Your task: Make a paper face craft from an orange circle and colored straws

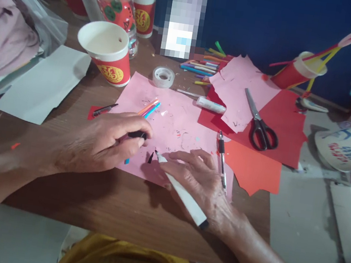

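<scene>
My right hand (200,175) grips a white marker (187,199), its dark tip bare and angled toward the pink paper (195,130). Pinched between the thumb and fingers of my left hand (108,141) is a black marker cap (138,134), apart from the marker. A small black pointed piece (150,157) lies on the paper just left of the tip. Colored sticks (151,108), orange, purple and blue, run beneath my left hand, which hides their middle. A black-gripped pen (221,151) lies right of my right hand.
Behind the hands stand a red-and-white paper cup (108,53) and a tape roll (163,77). Black-handled scissors (258,126) rest on red paper (289,135) at right. A glue stick (211,105) lies nearby. Grey paper (46,83) is at left.
</scene>
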`<state>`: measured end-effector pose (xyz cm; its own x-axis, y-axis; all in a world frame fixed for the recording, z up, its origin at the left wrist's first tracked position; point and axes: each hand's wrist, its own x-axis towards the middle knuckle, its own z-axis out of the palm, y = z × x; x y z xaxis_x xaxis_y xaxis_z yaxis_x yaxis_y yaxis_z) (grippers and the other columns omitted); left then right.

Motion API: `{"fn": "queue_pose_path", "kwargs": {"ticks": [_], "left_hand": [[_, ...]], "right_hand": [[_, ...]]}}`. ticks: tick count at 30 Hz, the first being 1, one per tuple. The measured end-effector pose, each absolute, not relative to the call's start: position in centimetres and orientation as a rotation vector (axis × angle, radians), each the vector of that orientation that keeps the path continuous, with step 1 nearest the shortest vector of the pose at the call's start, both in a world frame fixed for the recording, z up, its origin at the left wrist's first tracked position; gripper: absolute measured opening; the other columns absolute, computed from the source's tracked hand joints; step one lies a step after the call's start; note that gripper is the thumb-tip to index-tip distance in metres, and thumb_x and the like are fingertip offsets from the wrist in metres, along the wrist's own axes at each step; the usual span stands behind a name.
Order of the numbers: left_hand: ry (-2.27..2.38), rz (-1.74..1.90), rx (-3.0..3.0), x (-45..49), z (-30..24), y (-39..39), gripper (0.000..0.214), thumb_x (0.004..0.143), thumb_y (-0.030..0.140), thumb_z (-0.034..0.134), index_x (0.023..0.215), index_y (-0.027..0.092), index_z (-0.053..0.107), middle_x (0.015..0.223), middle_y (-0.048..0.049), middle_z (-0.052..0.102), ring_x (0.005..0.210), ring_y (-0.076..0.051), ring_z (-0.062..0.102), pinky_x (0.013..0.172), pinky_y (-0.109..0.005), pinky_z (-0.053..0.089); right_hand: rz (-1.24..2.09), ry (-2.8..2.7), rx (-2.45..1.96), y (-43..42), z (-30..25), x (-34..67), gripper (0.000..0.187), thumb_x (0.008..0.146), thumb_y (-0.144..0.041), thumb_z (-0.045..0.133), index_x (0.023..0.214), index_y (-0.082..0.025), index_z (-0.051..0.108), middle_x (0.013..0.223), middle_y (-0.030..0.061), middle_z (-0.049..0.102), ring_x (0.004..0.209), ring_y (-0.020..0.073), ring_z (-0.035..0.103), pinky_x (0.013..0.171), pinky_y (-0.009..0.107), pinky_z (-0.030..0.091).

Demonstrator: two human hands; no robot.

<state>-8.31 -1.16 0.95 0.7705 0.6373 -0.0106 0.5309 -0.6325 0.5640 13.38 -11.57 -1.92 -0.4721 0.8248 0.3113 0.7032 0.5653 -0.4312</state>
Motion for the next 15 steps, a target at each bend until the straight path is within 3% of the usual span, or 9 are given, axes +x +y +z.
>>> {"fn": "queue_pose_path", "kwargs": {"ticks": [3, 7, 11, 15], "left_hand": [[0.986, 0.285, 2.293, -8.3, 0.8, -0.9, 0.021, 0.084, 0.017, 0.037, 0.087, 0.02, 0.058, 0.072, 0.0024, 0.064, 0.06, -0.011, 0.056, 0.054, -0.021, 0.043], [0.992, 0.279, 2.286, -8.4, 0.3, -1.0, 0.025, 0.082, 0.014, 0.035, 0.08, 0.02, 0.059, 0.064, 0.0028, 0.062, 0.056, -0.011, 0.054, 0.052, -0.021, 0.041], [0.858, 0.26, 2.376, -8.5, -0.1, -1.4, 0.025, 0.08, 0.013, 0.034, 0.081, 0.019, 0.059, 0.071, 0.0006, 0.064, 0.061, -0.012, 0.056, 0.059, -0.024, 0.044], [0.665, 0.318, 2.466, -8.1, -0.2, -1.7, 0.027, 0.08, 0.01, 0.032, 0.078, 0.017, 0.058, 0.078, -0.0019, 0.064, 0.073, -0.014, 0.057, 0.069, -0.026, 0.044]], "right_hand": [[0.337, -2.472, -1.243, -11.6, -1.9, 13.4, 0.03, 0.09, -0.013, 0.042, 0.118, -0.018, 0.052, 0.121, 0.0062, 0.06, 0.118, 0.0189, 0.047, 0.101, 0.043, 0.027], [0.274, -2.515, -1.261, -11.8, -1.8, 13.5, 0.033, 0.089, -0.008, 0.039, 0.119, -0.016, 0.051, 0.119, 0.0073, 0.062, 0.12, 0.0225, 0.046, 0.104, 0.048, 0.022], [0.223, -2.511, -1.277, -11.8, -1.7, 13.8, 0.033, 0.09, -0.006, 0.037, 0.118, -0.017, 0.052, 0.115, 0.0075, 0.064, 0.115, 0.0213, 0.05, 0.103, 0.048, 0.024], [0.227, -2.478, -1.274, -11.8, -2.0, 14.1, 0.034, 0.086, -0.007, 0.046, 0.117, -0.018, 0.052, 0.111, 0.0071, 0.066, 0.111, 0.0198, 0.054, 0.102, 0.046, 0.027]]}}
